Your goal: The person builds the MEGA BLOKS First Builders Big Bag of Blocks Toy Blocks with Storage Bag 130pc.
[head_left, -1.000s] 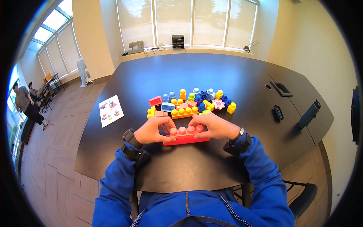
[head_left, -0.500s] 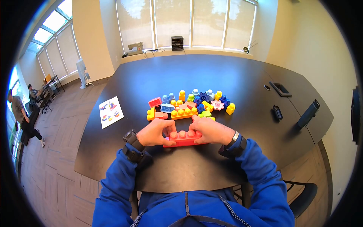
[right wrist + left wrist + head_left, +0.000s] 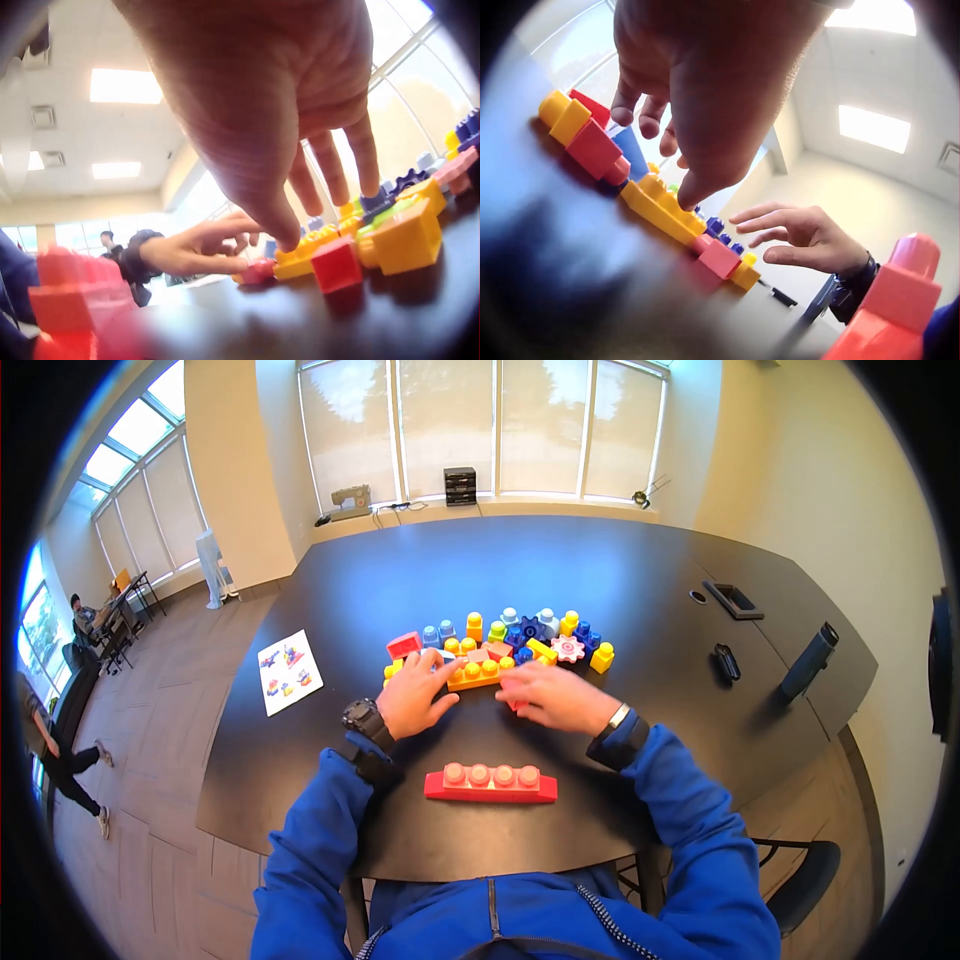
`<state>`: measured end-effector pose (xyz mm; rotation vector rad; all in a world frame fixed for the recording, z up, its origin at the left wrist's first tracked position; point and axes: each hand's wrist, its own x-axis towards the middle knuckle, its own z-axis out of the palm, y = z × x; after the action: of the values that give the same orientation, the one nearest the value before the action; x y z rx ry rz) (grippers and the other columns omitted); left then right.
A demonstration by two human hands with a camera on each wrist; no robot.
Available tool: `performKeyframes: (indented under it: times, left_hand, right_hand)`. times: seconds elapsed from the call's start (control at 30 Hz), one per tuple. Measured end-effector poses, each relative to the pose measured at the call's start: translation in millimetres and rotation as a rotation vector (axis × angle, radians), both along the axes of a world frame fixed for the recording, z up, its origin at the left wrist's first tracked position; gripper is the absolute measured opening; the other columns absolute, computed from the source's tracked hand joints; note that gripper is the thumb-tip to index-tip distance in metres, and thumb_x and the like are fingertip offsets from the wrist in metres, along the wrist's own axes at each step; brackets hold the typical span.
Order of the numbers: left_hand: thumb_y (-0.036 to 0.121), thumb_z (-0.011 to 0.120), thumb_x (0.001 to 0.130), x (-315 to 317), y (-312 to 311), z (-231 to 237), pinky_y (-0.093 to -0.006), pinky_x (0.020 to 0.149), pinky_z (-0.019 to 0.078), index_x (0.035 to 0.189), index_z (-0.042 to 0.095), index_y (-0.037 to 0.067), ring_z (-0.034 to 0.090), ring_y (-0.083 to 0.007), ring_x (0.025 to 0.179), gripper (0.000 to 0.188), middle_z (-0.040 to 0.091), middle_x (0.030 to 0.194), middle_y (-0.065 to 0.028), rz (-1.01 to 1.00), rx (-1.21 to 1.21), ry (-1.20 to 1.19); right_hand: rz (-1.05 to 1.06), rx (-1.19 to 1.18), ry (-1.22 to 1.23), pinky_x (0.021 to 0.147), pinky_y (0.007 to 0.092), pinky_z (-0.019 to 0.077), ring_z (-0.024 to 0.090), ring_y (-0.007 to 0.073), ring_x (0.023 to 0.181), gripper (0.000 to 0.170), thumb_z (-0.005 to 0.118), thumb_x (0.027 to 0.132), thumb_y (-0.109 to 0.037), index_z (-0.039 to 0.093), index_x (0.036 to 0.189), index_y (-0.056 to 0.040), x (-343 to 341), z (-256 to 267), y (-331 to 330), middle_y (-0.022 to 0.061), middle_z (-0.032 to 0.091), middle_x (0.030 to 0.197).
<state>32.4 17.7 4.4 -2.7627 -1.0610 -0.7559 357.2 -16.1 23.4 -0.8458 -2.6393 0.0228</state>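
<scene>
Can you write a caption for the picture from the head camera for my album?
Two hands reach over colorful blocks behind a red stack.

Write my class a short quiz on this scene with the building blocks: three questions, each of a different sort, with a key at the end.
1. True or false: the left hand and the right hand are both gripping the red stack.

2. Multiple choice: which of these lies to the person's left of the loose blocks?
a) a pair of scissors
b) a white card with coloured pictures
c) a tall dark bottle

3. Fill in the blank: the red stack has ____ round studs in a row on its top.

Key: 1. false; 2. b; 3. four
</scene>
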Motion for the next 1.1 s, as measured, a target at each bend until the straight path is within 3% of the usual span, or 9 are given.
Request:
performKeyframes:
  times: [0.1, 0.23, 0.37, 0.53, 0.6, 0.7, 0.8, 1.0, 1.1]
  left_hand:
    - [0.028, 0.084, 0.099, 1.0, -6.6, 8.2, -0.049, 0.107, 0.0546, 0.142, 0.071, 0.01, 0.06, -0.0379, 0.123, 0.048, 0.06, 0.133, -0.0159, 0.018, -0.058, 0.016]
    - [0.028, 0.086, 0.097, -8.8, -2.8, 6.1, -0.0483, 0.1, 0.0551, 0.122, 0.073, 0.011, 0.061, -0.038, 0.118, 0.032, 0.067, 0.119, -0.0114, -0.049, -0.196, -0.07]
    - [0.019, 0.086, 0.096, -15.1, -4.1, 8.9, -0.0411, 0.089, 0.0555, 0.116, 0.073, 0.01, 0.067, -0.0266, 0.098, 0.025, 0.072, 0.105, -0.0052, -0.147, -0.411, -0.154]
    - [0.016, 0.087, 0.094, -21.7, -9.7, 16.0, -0.0369, 0.083, 0.056, 0.116, 0.074, 0.01, 0.068, -0.0216, 0.093, 0.026, 0.072, 0.106, -0.0039, -0.228, -0.385, -0.09]
    - [0.015, 0.087, 0.094, -22.7, -11.2, 15.2, -0.0359, 0.083, 0.0561, 0.116, 0.074, 0.01, 0.068, -0.021, 0.094, 0.027, 0.072, 0.106, -0.0035, -0.224, -0.393, -0.088]
    - [0.015, 0.088, 0.093, -21.7, -12.8, 14.4, -0.0349, 0.081, 0.057, 0.117, 0.074, 0.01, 0.068, -0.0196, 0.093, 0.028, 0.071, 0.105, -0.0033, -0.245, -0.341, -0.098]
    - [0.017, 0.087, 0.094, -19.5, -17.2, 20.0, -0.0392, 0.093, 0.0548, 0.119, 0.074, 0.009, 0.067, -0.0223, 0.102, 0.029, 0.074, 0.104, -0.0042, -0.221, -0.457, -0.146]
    - [0.015, 0.084, 0.099, -28.7, -17.4, 34.6, -0.0418, 0.086, 0.0616, 0.123, 0.075, 0.003, 0.077, -0.03, 0.097, 0.029, 0.08, 0.114, -0.0123, -0.071, -0.325, -0.326]
    - [0.012, 0.08, 0.102, -52.0, 9.9, 20.3, -0.0361, 0.081, 0.0599, 0.125, 0.077, 0.004, 0.076, -0.023, 0.095, 0.024, 0.082, 0.114, -0.0094, -0.008, -0.22, -0.421]
  right_hand:
    - [0.024, 0.055, -0.07, 0.109, 0.0472, 0.0573, 0.067, 0.035, 0.127, 0.022, 0.079, 0.099, -0.015, 0.081, 0.119, -0.0065, 2.3, -6.2, 0.5, 0.012, 0.072, 0.134]
    - [-0.186, -0.02, -0.098, 0.106, 0.0439, 0.0587, 0.068, 0.0315, 0.123, 0.008, 0.075, 0.098, -0.008, 0.082, 0.1, -0.0082, 15.7, -7.1, 8.5, 0.0065, 0.073, 0.122]
    - [-0.19, 0.02, -0.06, 0.104, 0.0449, 0.0596, 0.068, 0.0314, 0.123, 0.009, 0.076, 0.097, -0.007, 0.082, 0.104, -0.0079, 33.0, -12.7, 17.3, 0.0079, 0.073, 0.124]
    - [-0.135, 0.005, 0.119, 0.096, 0.0468, 0.0607, 0.073, 0.033, 0.113, 0.011, 0.079, 0.1, -0.013, 0.081, 0.109, -0.0069, 27.0, 17.0, -1.4, 0.0103, 0.076, 0.116]
    - [-0.118, -0.321, 0.158, 0.091, 0.0479, 0.0607, 0.075, 0.036, 0.101, 0.015, 0.08, 0.1, -0.016, 0.08, 0.11, -0.0054, 16.0, 44.0, -18.7, 0.0124, 0.078, 0.107]
    - [-0.114, -0.218, 0.054, 0.086, 0.0419, 0.0612, 0.077, 0.0316, 0.094, 0.014, 0.08, 0.101, -0.013, 0.08, 0.111, -0.0031, 12.8, 45.9, -22.7, 0.0133, 0.078, 0.099]
    - [-0.179, -0.178, 0.094, 0.087, 0.0439, 0.0614, 0.077, 0.0337, 0.097, 0.014, 0.078, 0.1, -0.013, 0.08, 0.109, -0.0034, 22.5, 30.3, -0.6, 0.0151, 0.079, 0.101]
    - [-0.43, -0.013, 0.104, 0.1, 0.0531, 0.0604, 0.075, 0.0407, 0.111, 0.019, 0.067, 0.101, -0.01, 0.081, 0.113, -0.0054, 48.3, 16.1, 48.3, 0.0181, 0.079, 0.112]
    - [-0.441, 0.005, 0.122, 0.102, 0.0525, 0.0604, 0.074, 0.0409, 0.114, 0.023, 0.066, 0.101, -0.006, 0.082, 0.116, -0.0048, 48.3, 4.3, 67.2, 0.0188, 0.079, 0.119]
